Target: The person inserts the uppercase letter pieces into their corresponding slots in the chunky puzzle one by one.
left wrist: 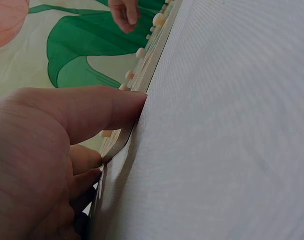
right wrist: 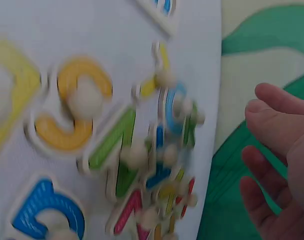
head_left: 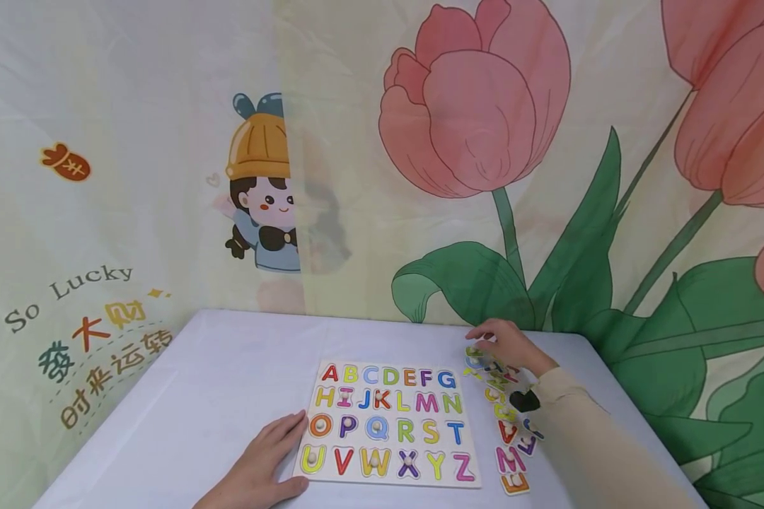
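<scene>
A wooden alphabet board (head_left: pixel 433 485) lies flat on the table. Several of its letters, such as the U and the X (head_left: pixel 408 464), carry round knobs. My left hand (head_left: pixel 264 456) rests at the board's near left corner, its fingers along the left side and its thumb at the near edge. In the left wrist view that thumb (left wrist: pixel 101 107) touches the board's edge (left wrist: pixel 159 57). Over the far end of the loose knobbed letters (head_left: pixel 474 362), my right hand (head_left: pixel 509 345) hovers. The right wrist view shows its thumb and fingers (right wrist: pixel 267 112) apart, holding nothing.
Loose letters run down the board's right side, ending near the front with a pink M (head_left: pixel 511 459) and an orange E (head_left: pixel 516 483). Some overlap in a heap at the far end. A tulip-printed cloth (head_left: pixel 344 297) hangs behind the white table (head_left: pixel 229 367).
</scene>
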A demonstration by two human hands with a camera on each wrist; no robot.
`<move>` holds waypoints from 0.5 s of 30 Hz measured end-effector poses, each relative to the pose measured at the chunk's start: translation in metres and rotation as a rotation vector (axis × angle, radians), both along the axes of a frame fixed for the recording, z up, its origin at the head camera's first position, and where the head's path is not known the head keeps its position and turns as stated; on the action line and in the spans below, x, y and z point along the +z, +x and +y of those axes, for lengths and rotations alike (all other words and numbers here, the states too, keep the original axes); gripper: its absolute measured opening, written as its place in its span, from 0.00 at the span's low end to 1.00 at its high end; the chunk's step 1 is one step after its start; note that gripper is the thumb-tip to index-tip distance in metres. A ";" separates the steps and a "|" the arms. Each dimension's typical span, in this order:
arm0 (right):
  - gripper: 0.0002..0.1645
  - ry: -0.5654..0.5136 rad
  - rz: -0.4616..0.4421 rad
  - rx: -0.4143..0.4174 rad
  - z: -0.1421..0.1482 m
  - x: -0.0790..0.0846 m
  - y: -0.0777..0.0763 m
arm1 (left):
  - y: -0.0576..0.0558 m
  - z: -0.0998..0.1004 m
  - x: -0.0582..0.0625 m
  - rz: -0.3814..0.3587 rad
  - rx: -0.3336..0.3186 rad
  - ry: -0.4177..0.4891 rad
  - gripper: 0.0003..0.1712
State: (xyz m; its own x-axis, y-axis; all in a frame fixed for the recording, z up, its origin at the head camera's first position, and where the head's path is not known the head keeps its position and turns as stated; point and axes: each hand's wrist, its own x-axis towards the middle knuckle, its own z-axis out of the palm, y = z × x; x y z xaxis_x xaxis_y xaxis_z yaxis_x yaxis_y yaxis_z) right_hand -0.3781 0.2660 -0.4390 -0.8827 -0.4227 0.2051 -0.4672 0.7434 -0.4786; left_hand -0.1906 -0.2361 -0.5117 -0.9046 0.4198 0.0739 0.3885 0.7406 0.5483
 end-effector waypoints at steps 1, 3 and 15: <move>0.14 0.006 0.009 0.000 0.006 -0.002 -0.005 | 0.000 0.000 0.000 -0.006 0.003 0.003 0.55; 0.14 0.012 -0.008 -0.012 0.014 -0.005 -0.012 | 0.001 0.000 -0.001 -0.014 0.008 0.004 0.55; 0.11 0.020 -0.139 -0.034 0.017 -0.030 -0.031 | 0.002 0.000 0.003 0.019 0.000 0.002 0.55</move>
